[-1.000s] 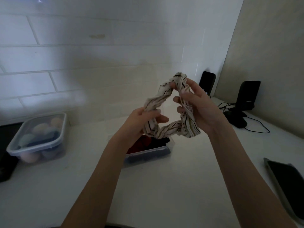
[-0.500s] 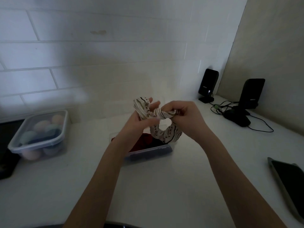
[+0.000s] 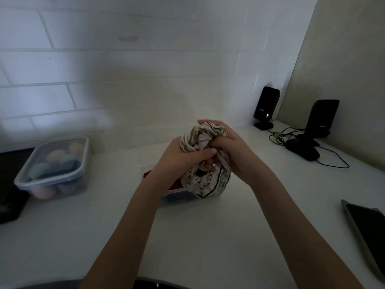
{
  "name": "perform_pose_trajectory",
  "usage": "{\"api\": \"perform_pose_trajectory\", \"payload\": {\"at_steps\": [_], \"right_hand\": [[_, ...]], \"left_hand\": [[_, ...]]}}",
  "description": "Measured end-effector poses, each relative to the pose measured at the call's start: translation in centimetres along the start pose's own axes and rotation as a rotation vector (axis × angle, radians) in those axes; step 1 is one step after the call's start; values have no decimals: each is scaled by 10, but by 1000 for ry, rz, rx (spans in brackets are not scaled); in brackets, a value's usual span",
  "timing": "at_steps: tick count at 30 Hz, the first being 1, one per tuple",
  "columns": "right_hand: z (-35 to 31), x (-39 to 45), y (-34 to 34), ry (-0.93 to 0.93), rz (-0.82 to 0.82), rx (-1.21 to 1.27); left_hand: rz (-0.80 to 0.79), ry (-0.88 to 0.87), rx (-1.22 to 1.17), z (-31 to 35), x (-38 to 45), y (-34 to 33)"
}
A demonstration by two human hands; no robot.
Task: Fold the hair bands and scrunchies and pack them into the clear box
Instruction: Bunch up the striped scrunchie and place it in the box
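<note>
A cream striped hair band (image 3: 205, 180) is bunched into a doubled loop between both hands, just above the clear box (image 3: 177, 195). My left hand (image 3: 179, 157) grips its left side with the thumb across the twist. My right hand (image 3: 233, 151) curls round the top and right side. The lower loop hangs down over the box's right end. Inside the box I see red and dark fabric, mostly hidden behind my hands and the band.
A lidded clear tub (image 3: 54, 167) of pastel round items stands at the left by the tiled wall. Two black speakers (image 3: 266, 107) (image 3: 320, 122) with cables sit at the back right. A dark tablet (image 3: 366, 232) lies at the right edge.
The band was stretched open as a wide twisted loop held high; both hands have brought it together, folded it into a compact bundle and lowered it toward the box.
</note>
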State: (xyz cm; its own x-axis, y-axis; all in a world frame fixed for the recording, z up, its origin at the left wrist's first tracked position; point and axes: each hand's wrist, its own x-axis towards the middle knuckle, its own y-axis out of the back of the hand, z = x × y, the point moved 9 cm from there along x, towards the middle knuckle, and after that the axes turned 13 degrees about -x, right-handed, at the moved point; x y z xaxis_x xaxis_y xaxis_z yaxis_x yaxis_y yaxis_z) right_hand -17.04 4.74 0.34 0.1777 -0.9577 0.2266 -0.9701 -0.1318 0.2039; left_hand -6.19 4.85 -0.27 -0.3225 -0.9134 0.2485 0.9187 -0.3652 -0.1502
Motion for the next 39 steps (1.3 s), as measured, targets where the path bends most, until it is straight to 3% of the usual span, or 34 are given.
{"api": "perform_pose_trajectory", "payload": {"at_steps": [8, 12, 18, 21, 25, 27, 30, 32, 35, 39], "right_hand": [[2, -7, -7, -46, -70, 396], [1, -9, -11, -38, -125, 599], [7, -4, 17, -54, 119, 819], [13, -5, 18, -63, 126, 842], [17, -9, 10, -90, 45, 579], [20, -8, 6, -112, 30, 464], [28, -5, 11, -168, 132, 255], [31, -2, 19, -177, 210, 23], [24, 5, 22, -39, 300, -530], [30, 13, 0, 27, 166, -872]], "left_hand": [[85, 16, -150, -3, 6, 17], [41, 39, -62, -7, 7, 15], [-68, 135, -61, -20, 2, 5], [25, 122, -133, -18, 5, 13], [176, 87, -445, -15, 7, 28], [193, 96, -498, -17, 6, 31], [226, 154, -452, -27, 3, 37], [291, 149, -237, -31, 2, 51], [323, -37, 332, -13, 0, 60], [177, -141, 716, -11, 0, 40]]}}
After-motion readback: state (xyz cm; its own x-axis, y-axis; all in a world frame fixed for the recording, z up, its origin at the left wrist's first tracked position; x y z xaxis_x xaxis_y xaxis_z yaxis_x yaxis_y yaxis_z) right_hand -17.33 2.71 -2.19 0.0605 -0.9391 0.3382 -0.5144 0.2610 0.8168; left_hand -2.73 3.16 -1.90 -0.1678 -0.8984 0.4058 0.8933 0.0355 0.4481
